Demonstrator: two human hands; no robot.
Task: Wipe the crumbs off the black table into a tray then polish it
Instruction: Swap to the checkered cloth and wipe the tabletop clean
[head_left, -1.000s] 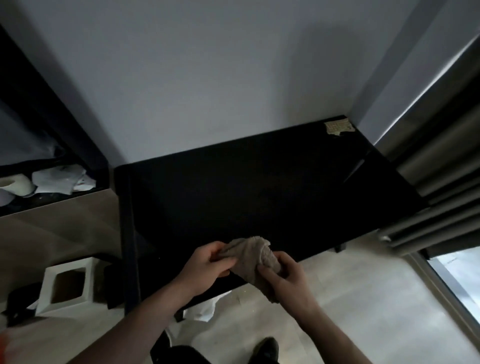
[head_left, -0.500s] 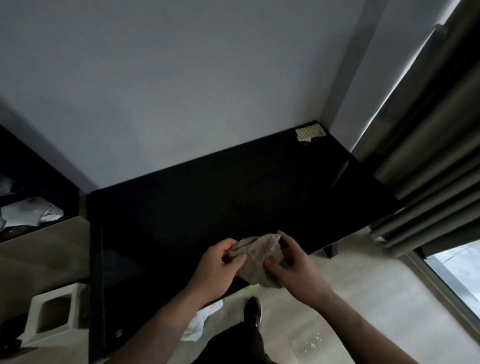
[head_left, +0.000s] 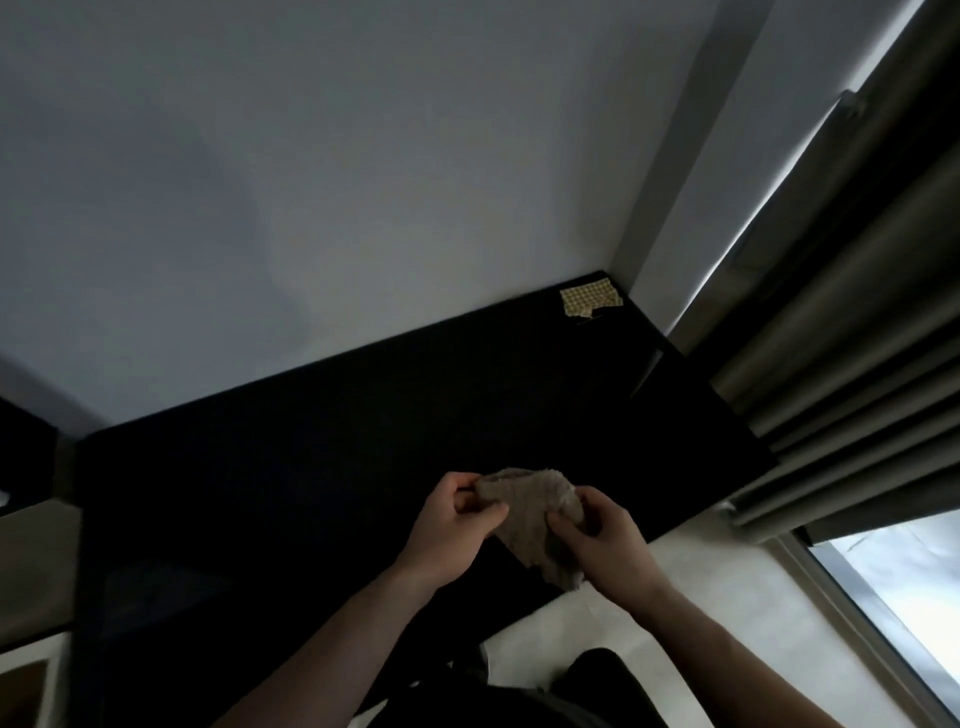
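Two hands: both grip one cloth over the near edge of the bench.
Left hand: closed on the cloth's upper left corner, thumb over fingers; it sits much as half a second ago.
Right hand: pinches the right side, and the cloth now hangs in a point between the hands, spread wider than before.
Bench: black, against the wall; crumbs cannot be made out.
Checked patch: lies at the far right corner, unmoved.
View: tilted further up and right; the white box at lower left has nearly left the picture.
Curtain: hangs at the right.
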